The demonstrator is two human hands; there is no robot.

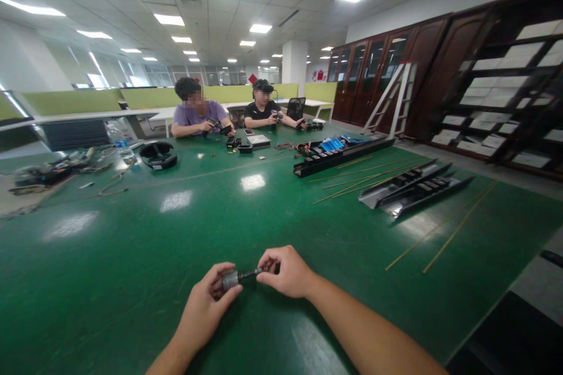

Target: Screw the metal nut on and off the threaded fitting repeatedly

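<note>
Just above the near part of the green table, my left hand is closed around a short grey metal cylinder. A thin dark shaft sticks out of the cylinder's right end. My right hand pinches the far end of this shaft between thumb and fingers. The shaft lies roughly level, bridging the two hands. Fingers hide parts of both pieces, and their exact kind cannot be made out.
The green table stretches away. At right lie metal channels, thin yellowish rods and a long black tray. A black headset and cluttered parts lie left. Two people sit opposite, handling dark devices.
</note>
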